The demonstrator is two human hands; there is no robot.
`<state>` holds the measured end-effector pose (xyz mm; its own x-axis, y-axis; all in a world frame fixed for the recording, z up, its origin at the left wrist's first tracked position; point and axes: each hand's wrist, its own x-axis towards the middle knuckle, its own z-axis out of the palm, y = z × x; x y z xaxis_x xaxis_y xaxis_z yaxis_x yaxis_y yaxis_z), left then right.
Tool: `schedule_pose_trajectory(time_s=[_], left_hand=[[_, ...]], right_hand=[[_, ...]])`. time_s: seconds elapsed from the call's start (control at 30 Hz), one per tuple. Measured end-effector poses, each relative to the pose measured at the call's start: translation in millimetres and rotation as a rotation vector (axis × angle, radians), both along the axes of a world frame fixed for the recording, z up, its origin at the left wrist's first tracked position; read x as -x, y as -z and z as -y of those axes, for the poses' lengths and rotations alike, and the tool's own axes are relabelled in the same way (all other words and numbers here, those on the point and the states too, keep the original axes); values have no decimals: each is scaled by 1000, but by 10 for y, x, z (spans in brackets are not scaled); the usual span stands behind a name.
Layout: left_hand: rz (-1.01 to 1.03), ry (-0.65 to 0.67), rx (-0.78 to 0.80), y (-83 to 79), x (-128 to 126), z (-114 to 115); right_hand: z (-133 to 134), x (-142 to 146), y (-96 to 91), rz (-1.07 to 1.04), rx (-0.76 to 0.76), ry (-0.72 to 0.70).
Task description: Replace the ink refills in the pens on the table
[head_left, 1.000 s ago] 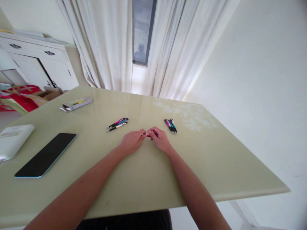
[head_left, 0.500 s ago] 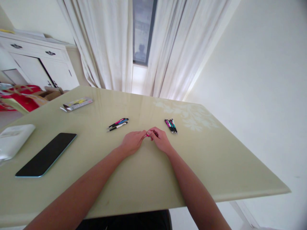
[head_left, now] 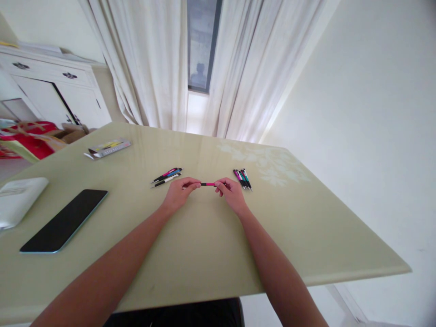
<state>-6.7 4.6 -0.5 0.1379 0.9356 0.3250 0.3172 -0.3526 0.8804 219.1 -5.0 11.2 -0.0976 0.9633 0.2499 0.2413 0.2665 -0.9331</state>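
A pink and black pen (head_left: 210, 184) lies level between my two hands, over the middle of the table (head_left: 204, 254). My left hand (head_left: 179, 193) pinches its black end between thumb and fingers. At the other end my right hand (head_left: 232, 194) is closed on it, and the fingers cover that tip. Just beyond my left hand rest several pens, among them a white and black pen (head_left: 166, 180) and a blue pen (head_left: 173, 172). To the right of my right hand lies a small group of pens (head_left: 242, 179) with purple and green barrels.
On the left are a dark-screened phone (head_left: 64, 222) and a white object (head_left: 22, 200) at the table's edge. An open flat box (head_left: 109, 147) lies at the back left. Curtains (head_left: 150, 68) hang behind the table, and a white cabinet (head_left: 61, 91) stands beyond its left side.
My hands were close together with the pen mostly covered. They have drawn apart sideways, and the pen's pink and black barrel now shows between them.
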Motion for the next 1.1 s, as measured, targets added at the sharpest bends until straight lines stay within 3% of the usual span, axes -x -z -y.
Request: schedule_pose_trajectory(time_s=[0.13, 0.37, 0.63, 0.87, 1.1], left_hand=[[110, 64, 67, 23, -39, 20], [55, 29, 62, 4, -51, 39], [-18, -43, -46, -81, -58, 99], [-93, -20, -88, -57, -61, 152], [-120, 1, -135, -53, -87, 145]], right_hand=[[-1, 9, -20, -111, 39, 42], [-27, 1, -22, -272, 71, 157], [-10, -5, -9, -211, 78, 201], [29, 22, -22, 13, -7, 189], [59, 144, 22, -94, -62, 141]])
